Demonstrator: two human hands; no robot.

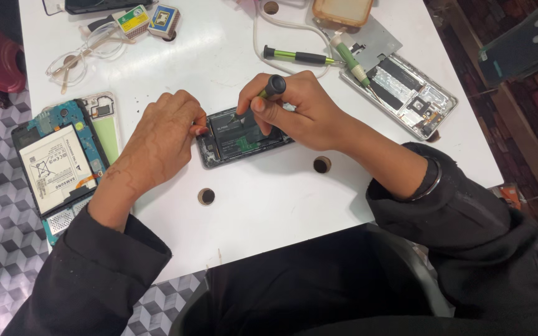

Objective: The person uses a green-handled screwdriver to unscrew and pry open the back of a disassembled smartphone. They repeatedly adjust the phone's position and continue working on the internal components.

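An opened phone (235, 142) with its back cover off lies in the middle of the white table (269, 205). My left hand (160, 140) presses on the phone's left end and holds it still. My right hand (294, 109) grips a small screwdriver (270, 87) with a black cap and green shaft. Its tip points down into the phone's upper middle. Most of the phone's right half is hidden under my right hand.
An opened tablet (57, 165) with a white battery lies at the left edge. A second opened phone (406, 90), two more screwdrivers (297, 56), a white cable, glasses (76, 56) and small boxes lie at the back. Two round holes (322, 164) mark the tabletop.
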